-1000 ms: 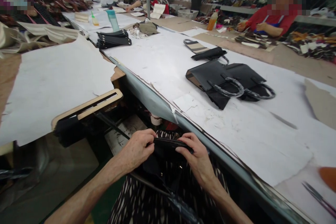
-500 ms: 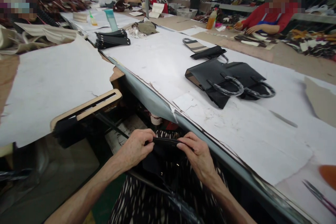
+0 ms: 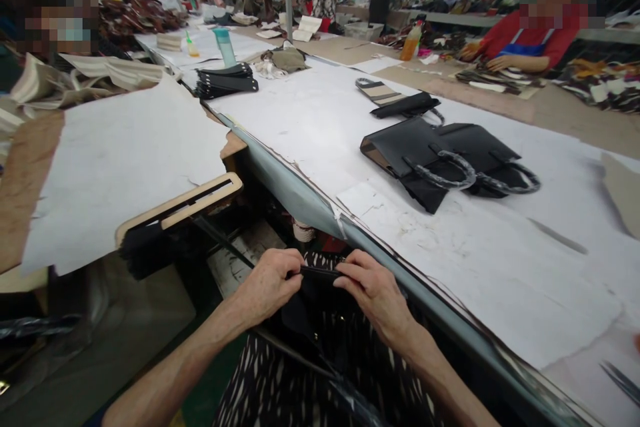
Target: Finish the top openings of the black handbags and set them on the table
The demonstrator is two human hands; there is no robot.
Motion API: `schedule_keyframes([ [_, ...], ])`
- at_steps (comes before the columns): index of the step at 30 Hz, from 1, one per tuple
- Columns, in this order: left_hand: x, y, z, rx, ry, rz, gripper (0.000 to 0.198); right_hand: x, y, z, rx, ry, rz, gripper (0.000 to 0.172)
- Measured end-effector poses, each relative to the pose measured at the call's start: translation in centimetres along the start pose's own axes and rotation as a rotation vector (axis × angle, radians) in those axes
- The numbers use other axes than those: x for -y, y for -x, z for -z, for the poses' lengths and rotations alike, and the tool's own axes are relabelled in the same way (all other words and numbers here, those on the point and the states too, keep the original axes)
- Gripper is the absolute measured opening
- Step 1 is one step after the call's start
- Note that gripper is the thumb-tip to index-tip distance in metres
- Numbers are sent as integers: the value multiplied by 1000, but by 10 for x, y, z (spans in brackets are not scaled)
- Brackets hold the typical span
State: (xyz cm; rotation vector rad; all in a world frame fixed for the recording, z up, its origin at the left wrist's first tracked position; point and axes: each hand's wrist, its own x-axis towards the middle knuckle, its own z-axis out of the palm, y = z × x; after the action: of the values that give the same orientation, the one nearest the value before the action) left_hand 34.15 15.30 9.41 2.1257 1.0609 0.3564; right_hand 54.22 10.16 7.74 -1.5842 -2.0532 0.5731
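On my lap lies a black handbag (image 3: 301, 320), its upper edge stretched between my two hands. My left hand (image 3: 275, 281) pinches that edge between thumb and fingers. At the other end of the same edge, my right hand (image 3: 373, 288) is closed in a similar pinch. A plastic-wrapped handle (image 3: 357, 403) hangs toward me below. The bag's dark body blends into patterned cloth (image 3: 260, 380), so its outline is hard to make out.
Black handbags (image 3: 400, 147) with wrapped handles lie on the white-covered table (image 3: 310, 113). Behind them are stacked black pieces (image 3: 227, 82) and a teal cup (image 3: 225, 48). A slotted wooden board (image 3: 200, 200) juts out at left. Scissors (image 3: 620, 380) rest at lower right. A co-worker in red (image 3: 565, 40) sits across.
The camera view has turned slightly, so the table and bags sit a little further right and lower. Both hands keep their pinch on the handbag's edge.
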Motion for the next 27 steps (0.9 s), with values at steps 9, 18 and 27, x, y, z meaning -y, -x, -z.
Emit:
schedule_keyframes([
  [9,0,1,2,17,0,-5,19,-1,-2,-11,-19,129,82,17],
  [18,-1,19,8,-22,-146,135,14,11,5,6,34,128,-35,23],
  [27,5,6,8,-44,26,-79,37,22,22,30,98,82,-211,28],
])
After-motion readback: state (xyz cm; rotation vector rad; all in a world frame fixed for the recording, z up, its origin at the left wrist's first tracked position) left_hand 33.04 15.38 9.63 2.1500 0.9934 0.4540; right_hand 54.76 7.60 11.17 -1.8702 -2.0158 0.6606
